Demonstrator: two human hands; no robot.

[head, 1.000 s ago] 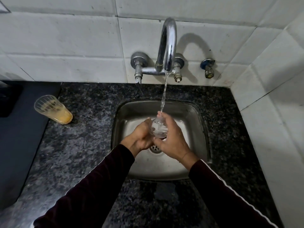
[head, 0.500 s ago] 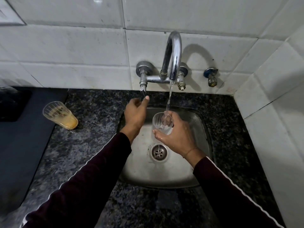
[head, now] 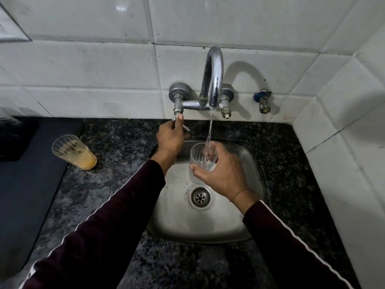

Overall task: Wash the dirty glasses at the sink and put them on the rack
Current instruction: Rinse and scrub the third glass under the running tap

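Note:
My right hand (head: pixel 220 174) holds a clear ribbed glass (head: pixel 198 161) upright over the steel sink (head: pixel 179 222), above the drain (head: pixel 200 197). Water runs from the chrome tap spout (head: pixel 213 80) straight into the glass. My left hand (head: pixel 169 138) is closed around the left tap handle (head: pixel 177 118) under the valve. A second glass (head: pixel 73 152), smeared with an orange-yellow residue, stands on the dark granite counter (head: pixel 116 155) left of the sink.
White tiled walls close off the back and the right side. A small blue-capped valve (head: pixel 263 101) sticks out of the wall right of the tap. A dark flat surface (head: pixel 27 180) borders the counter on the left. No rack is in view.
My left hand left the glass and rose to grip the left tap handle. My right hand turned the glass upright under the stream and lifted it a little.

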